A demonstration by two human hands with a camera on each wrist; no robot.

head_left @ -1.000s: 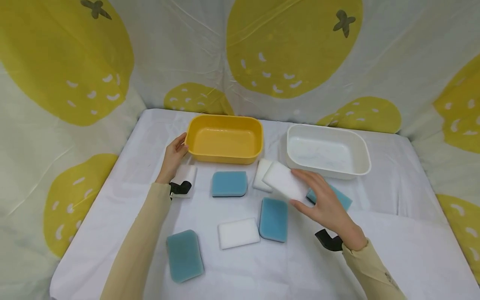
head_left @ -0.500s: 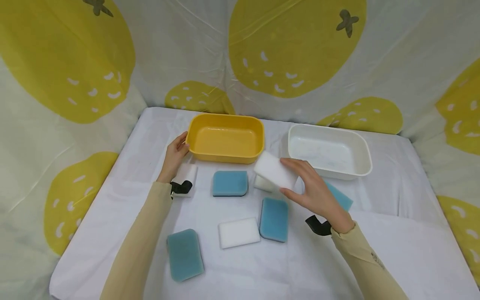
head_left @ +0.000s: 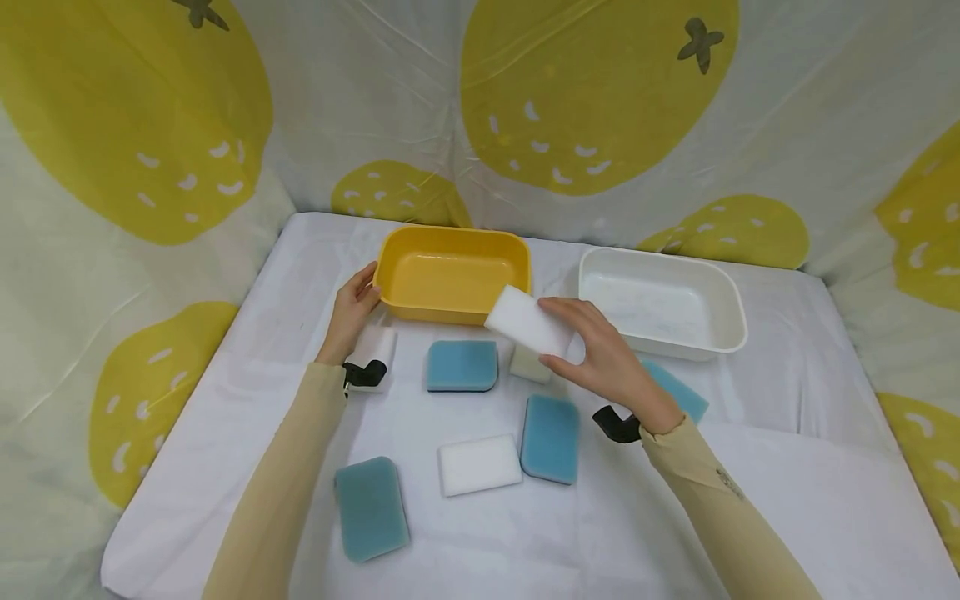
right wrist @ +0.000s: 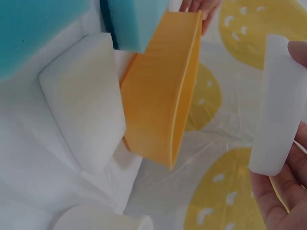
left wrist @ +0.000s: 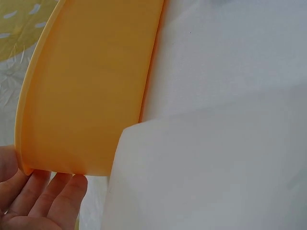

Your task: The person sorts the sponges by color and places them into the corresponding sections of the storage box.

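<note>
My left hand holds the left end of a yellow plastic basin; in the left wrist view its fingertips lie against the outer wall, by the rim. Between thumb and fingers, my right hand pinches a white sponge in the air, tilted, just off the basin's front right corner. Another white sponge lies partly hidden below it. In the right wrist view the held sponge shows edge-on, with the thumb on one side and fingers on the other.
A white basin stands at the right. Blue sponges lie around: one before the yellow basin, one mid-table, one front left, one behind the right wrist. White sponges lie mid-table and by the left wrist.
My right hand has carried the white sponge left and away from me, from near the white basin to the yellow basin's front right corner. The left hand has stayed at the yellow basin.
</note>
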